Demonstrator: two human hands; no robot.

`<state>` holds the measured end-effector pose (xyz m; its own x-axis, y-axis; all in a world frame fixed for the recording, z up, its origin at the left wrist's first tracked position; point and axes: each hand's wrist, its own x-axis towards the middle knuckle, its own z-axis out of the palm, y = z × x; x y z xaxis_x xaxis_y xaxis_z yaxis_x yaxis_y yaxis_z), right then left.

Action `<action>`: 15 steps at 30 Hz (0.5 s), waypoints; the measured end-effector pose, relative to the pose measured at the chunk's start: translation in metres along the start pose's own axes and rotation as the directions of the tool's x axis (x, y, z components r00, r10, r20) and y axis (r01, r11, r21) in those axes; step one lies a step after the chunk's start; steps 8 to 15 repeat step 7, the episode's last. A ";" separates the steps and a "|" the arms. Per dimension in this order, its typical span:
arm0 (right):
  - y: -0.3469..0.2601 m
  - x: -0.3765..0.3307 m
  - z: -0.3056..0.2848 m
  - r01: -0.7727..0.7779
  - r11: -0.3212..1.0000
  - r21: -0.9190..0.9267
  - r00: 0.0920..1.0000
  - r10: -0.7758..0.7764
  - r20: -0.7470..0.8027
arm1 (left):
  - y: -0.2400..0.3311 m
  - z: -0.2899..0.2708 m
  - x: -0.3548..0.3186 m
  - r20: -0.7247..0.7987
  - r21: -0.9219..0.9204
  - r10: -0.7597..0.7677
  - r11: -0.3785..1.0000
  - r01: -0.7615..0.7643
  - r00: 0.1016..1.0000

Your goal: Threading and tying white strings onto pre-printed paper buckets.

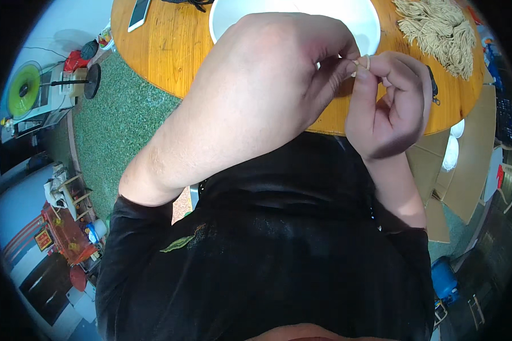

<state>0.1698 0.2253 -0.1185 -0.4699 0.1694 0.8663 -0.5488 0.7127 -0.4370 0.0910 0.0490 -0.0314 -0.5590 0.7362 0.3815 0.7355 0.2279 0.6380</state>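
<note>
Small pale tan loop [363,62], like a thin band or short bit of cord, being pinched between fingers [347,67] of both hands. Hanging above near edge of round wooden worktop [153,51], just in front of white bowl [301,14]. Mostly hidden by fingertips; material too small to tell.

A honey-orange wooden tabletop [159,51] with visible grain fills the upper frame, carrying a plain white bowl [370,23] and, at upper right, a pale beige heap of string [438,28]. The small loop [363,61] pinched between both hands is cream-coloured. Below lies speckled green carpet [119,125]. The person's shirt [267,250] is black, with a green leaf-shaped mark. At far left sits a yellow-green disc [24,88].
</note>
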 end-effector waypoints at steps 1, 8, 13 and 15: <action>0.000 0.000 -0.002 -0.008 1.000 -0.019 1.000 0.008 0.010 | 0.005 -0.006 0.002 0.006 0.026 0.014 1.000 -0.014 1.000; -0.007 -0.003 -0.006 -0.132 0.990 0.054 0.991 0.130 0.028 | -0.003 -0.002 0.004 -0.014 0.100 0.124 0.987 -0.122 0.992; -0.007 -0.003 -0.006 -0.132 0.990 0.054 0.991 0.130 0.028 | -0.003 -0.002 0.004 -0.014 0.100 0.124 0.987 -0.122 0.992; -0.007 -0.003 -0.006 -0.132 0.990 0.054 0.991 0.130 0.028 | -0.003 -0.002 0.004 -0.014 0.100 0.124 0.987 -0.122 0.992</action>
